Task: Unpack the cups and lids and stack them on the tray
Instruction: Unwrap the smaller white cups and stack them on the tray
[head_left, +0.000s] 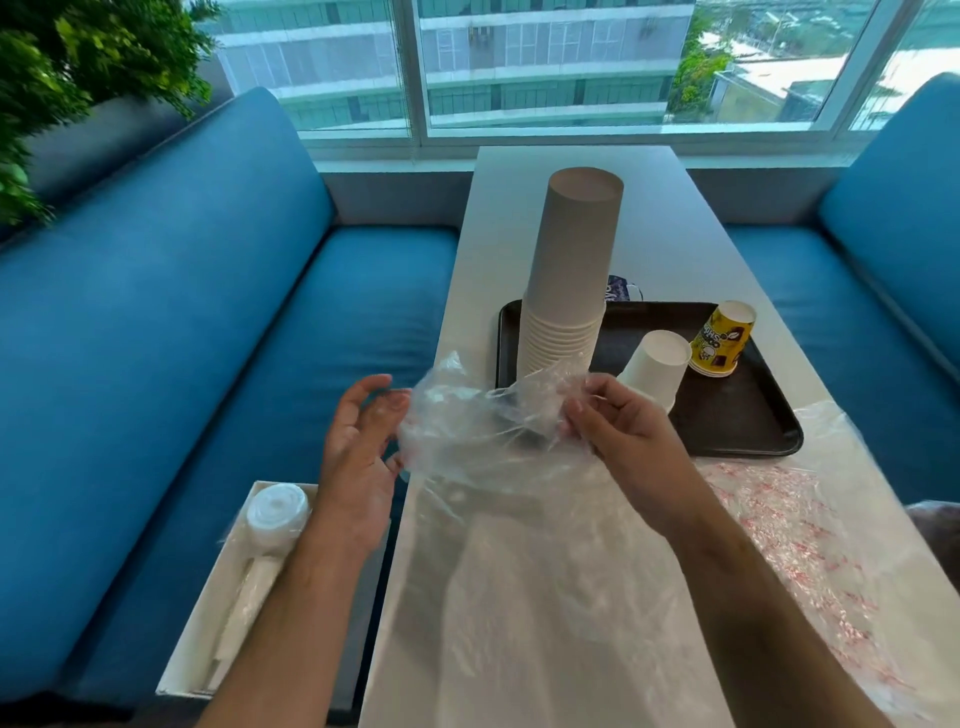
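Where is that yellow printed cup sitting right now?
The yellow cup stands upside down at the far right of the dark tray, just right of the short white cup stack.

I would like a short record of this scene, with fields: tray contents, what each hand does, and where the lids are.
tray: tall stack of white cups, short white cup stack, yellow printed cups, all upside down
left hand: fingers spread, touching clear plastic bag
right hand: pinches the same bag
lids: wrapped, in white box on blue sofa
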